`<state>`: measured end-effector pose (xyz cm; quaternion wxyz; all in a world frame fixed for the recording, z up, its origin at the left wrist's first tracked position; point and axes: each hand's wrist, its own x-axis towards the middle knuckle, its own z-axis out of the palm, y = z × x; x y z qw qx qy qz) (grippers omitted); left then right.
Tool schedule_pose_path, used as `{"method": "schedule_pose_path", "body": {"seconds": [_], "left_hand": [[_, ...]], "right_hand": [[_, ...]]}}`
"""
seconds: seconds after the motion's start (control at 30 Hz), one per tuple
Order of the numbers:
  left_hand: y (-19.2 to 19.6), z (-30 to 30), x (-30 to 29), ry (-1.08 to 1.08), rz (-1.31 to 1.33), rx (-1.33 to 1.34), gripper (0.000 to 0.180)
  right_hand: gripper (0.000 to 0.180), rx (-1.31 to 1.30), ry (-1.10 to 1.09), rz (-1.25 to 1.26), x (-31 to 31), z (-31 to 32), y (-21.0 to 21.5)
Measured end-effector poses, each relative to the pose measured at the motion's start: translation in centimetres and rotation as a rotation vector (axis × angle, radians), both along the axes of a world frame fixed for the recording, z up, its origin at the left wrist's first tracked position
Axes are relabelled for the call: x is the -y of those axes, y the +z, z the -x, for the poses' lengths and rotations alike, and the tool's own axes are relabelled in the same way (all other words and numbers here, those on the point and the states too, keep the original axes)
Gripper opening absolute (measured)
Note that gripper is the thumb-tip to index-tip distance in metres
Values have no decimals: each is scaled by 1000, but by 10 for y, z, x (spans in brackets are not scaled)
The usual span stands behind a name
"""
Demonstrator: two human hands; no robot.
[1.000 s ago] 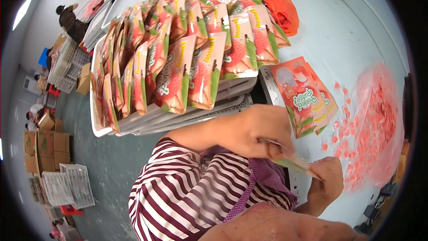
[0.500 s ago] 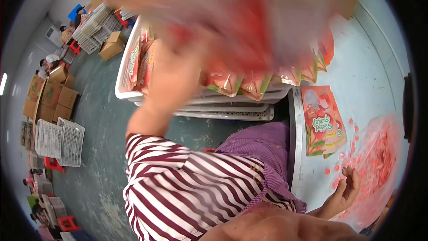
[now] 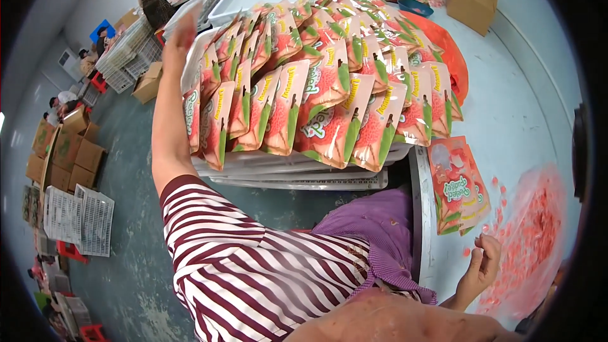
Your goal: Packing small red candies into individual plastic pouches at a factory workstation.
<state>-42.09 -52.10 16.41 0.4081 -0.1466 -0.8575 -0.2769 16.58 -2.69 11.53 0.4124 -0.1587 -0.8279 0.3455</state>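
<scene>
My left arm stretches along the left side of a white plastic crate heaped with pink pouches. At its far left corner my left hand is smeared by motion, so its fingers and anything in them are unclear. On the pale table at the right, my right hand has loosely curled fingers with a gap before the thumb, and nothing shows between them. Beside it lie a clear plastic bag of small pink-red pieces, some loose pieces, and a few flat pink pouches.
More white crates sit beneath the filled one. Red plastic, a blue bowl and a cardboard box stand at the far right. Stacked cartons, white baskets and other people occupy the left side.
A large pink-and-grey blur with my left hand at it no longer covers the crate; the pouches now show. My left hand has moved left and farther away. My right hand stays nearly where it was.
</scene>
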Motion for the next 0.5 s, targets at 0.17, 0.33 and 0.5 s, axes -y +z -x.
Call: {"method": "schedule_pose_path", "body": {"seconds": [0.17, 0.33, 0.5], "left_hand": [[-47, 22, 7, -451, -98, 794, 76], [-6, -54, -21, -343, -334, 746, 65], [49, -105, -61, -240, -153, 32, 43]], "right_hand": [[13, 21, 68, 46, -1, -2, -16], [15, 69, 42, 126, -23, -3, -30], [20, 357, -176, 27, -42, 10, -63]]}}
